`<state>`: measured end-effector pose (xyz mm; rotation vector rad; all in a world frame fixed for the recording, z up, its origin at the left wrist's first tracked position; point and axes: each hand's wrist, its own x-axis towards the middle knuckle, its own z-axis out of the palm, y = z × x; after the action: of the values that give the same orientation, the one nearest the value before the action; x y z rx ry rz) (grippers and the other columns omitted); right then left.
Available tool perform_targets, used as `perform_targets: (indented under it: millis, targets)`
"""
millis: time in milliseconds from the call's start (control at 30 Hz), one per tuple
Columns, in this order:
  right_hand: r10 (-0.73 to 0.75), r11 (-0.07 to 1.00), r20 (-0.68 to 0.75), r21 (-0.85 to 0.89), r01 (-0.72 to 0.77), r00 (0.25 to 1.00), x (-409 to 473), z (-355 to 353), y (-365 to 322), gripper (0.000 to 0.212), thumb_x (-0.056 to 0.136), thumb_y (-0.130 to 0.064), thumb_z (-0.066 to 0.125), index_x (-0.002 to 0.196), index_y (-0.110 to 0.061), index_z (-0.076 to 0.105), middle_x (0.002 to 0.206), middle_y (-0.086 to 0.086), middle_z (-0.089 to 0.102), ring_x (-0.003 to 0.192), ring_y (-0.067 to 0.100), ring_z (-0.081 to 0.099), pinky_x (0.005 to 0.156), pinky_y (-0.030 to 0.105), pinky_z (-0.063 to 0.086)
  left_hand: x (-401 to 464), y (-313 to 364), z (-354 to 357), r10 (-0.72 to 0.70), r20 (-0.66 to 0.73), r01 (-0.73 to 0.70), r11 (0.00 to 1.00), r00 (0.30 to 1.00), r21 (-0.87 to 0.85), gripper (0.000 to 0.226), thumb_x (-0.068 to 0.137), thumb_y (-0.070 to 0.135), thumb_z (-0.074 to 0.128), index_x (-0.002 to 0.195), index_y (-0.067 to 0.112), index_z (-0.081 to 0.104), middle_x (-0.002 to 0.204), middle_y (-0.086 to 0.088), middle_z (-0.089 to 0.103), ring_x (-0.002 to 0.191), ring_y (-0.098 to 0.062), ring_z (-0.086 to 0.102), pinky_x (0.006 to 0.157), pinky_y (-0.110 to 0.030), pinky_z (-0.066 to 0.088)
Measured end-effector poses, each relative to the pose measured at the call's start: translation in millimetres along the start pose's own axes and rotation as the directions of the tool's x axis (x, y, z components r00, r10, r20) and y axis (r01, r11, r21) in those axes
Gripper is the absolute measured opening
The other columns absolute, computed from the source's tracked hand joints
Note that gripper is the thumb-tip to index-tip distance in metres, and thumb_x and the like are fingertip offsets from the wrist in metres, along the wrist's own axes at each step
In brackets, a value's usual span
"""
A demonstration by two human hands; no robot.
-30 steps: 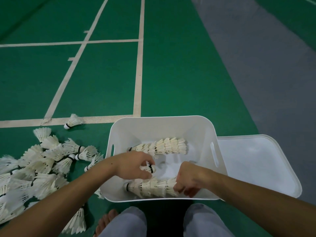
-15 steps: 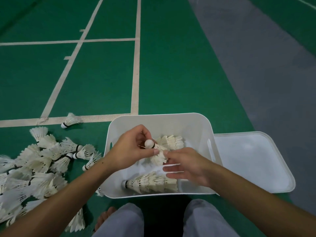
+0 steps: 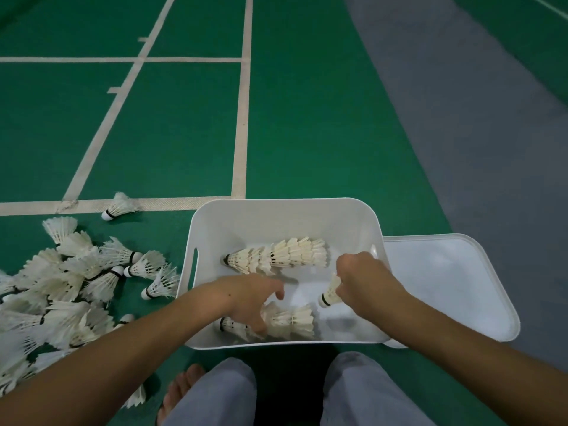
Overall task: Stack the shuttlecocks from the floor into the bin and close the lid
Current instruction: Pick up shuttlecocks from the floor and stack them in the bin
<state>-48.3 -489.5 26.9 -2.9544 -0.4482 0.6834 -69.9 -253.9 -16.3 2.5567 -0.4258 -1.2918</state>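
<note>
Your right hand (image 3: 362, 281) pinches a single shuttlecock (image 3: 330, 293) by its feathers over the white bin (image 3: 353, 210), cork end pointing down and left, while your left hand (image 3: 249, 299) reaches into the bin with fingers curled onto the near stack of shuttlecocks (image 3: 289, 321) lying on its side. A second, longer stack (image 3: 276, 256) lies along the far side of the bin; the lid (image 3: 455, 290) rests on the floor just right of it, and a loose pile of shuttlecocks (image 3: 61, 290) lies on the green floor (image 3: 307, 118) to the left

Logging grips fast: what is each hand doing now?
Left hand: reaching onto the near shuttlecock stack; grip cannot be told.
Right hand: holding a single shuttlecock.
</note>
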Motion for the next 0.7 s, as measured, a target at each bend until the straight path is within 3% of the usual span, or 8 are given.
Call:
perform_targets:
  millis: [100,167,233,300,433,567,633,700]
  targets:
    - [0.004,1.000,0.079,-0.026,-0.002,0.997,3.8,11.9,0.8,0.014,0.096,-0.011,0.067,0.095,-0.014,0.054,0.099,0.011,0.068,0.073,0.022,0.056,0.061,0.022,0.041,6.2,-2.6,3.4,-0.047,0.046,0.045,0.998,0.998,0.032,0.084,0.078,0.039,0.090,0.146,0.037,0.041,0.136,0.002,0.060,0.110,-0.023,0.060,0.097,-0.047,0.055]
    - [0.020,1.000,0.152,0.015,-0.023,0.988,9.5,21.1,3.0,0.025,0.093,-0.011,0.070,0.085,-0.015,0.046,0.083,0.006,0.061,0.068,0.019,0.055,0.052,0.020,0.035,7.8,-4.4,4.4,-0.058,0.029,0.057,0.998,0.998,0.019,0.077,0.081,0.032,0.088,0.143,0.036,0.042,0.126,0.001,0.065,0.104,-0.022,0.064,0.092,-0.046,0.057]
    - [0.049,0.992,0.255,0.101,-0.077,0.966,15.3,29.7,3.4,0.022,0.089,-0.012,0.074,0.084,-0.013,0.053,0.074,0.004,0.059,0.068,0.023,0.064,0.053,0.028,0.048,8.2,-5.5,4.3,-0.056,0.002,0.056,0.998,0.998,0.018,0.068,0.084,0.028,0.086,0.138,0.035,0.044,0.118,0.002,0.066,0.099,-0.021,0.066,0.086,-0.043,0.059]
    - [0.066,0.977,0.362,0.168,-0.135,0.930,19.9,34.8,2.8,0.015,0.085,-0.010,0.076,0.087,-0.004,0.063,0.074,0.009,0.066,0.077,0.033,0.075,0.065,0.037,0.060,8.3,-4.5,3.4,-0.049,-0.010,0.050,0.998,0.999,0.025,0.063,0.085,0.027,0.085,0.134,0.034,0.046,0.113,0.005,0.064,0.097,-0.021,0.066,0.084,-0.042,0.059]
    - [0.139,0.805,0.540,0.427,-0.413,0.830,23.4,40.1,1.8,0.016,0.087,0.000,0.070,0.101,-0.001,0.062,0.089,0.014,0.069,0.063,0.020,0.069,0.056,0.025,0.061,10.3,-4.5,2.0,-0.036,-0.025,0.037,0.998,0.999,0.042,0.060,0.086,0.028,0.085,0.132,0.033,0.048,0.106,0.009,0.055,0.097,-0.020,0.063,0.086,-0.042,0.057]
    - [0.137,0.688,0.645,0.484,-0.540,0.752,23.5,45.4,-11.5,0.013,0.092,0.003,0.071,0.103,0.007,0.066,0.096,0.021,0.074,0.079,0.028,0.075,0.071,0.034,0.066,10.0,-7.0,0.4,-0.021,-0.028,0.022,0.999,0.999,0.034,0.059,0.085,0.029,0.086,0.132,0.034,0.050,0.098,0.014,0.055,0.093,-0.017,0.062,0.091,-0.046,0.057]
    - [0.157,0.761,0.606,0.429,-0.487,0.780,25.8,51.8,-15.3,0.021,0.092,-0.008,0.077,0.106,0.005,0.070,0.093,0.017,0.076,0.076,0.024,0.075,0.072,0.031,0.064,8.0,-6.3,-0.3,-0.016,-0.028,0.017,1.000,0.999,0.009,0.060,0.086,0.028,0.085,0.135,0.034,0.049,0.098,0.014,0.060,0.091,-0.015,0.061,0.093,-0.047,0.057]
    - [0.154,0.840,0.567,0.357,-0.410,0.809,26.8,51.0,-16.7,0.022,0.090,-0.019,0.081,0.092,0.000,0.070,0.081,0.009,0.074,0.068,0.019,0.072,0.067,0.023,0.059,4.8,-7.2,-1.2,-0.016,-0.019,0.016,1.000,1.000,-0.020,0.063,0.088,0.029,0.083,0.139,0.034,0.048,0.108,0.010,0.069,0.093,-0.015,0.063,0.095,-0.046,0.056]
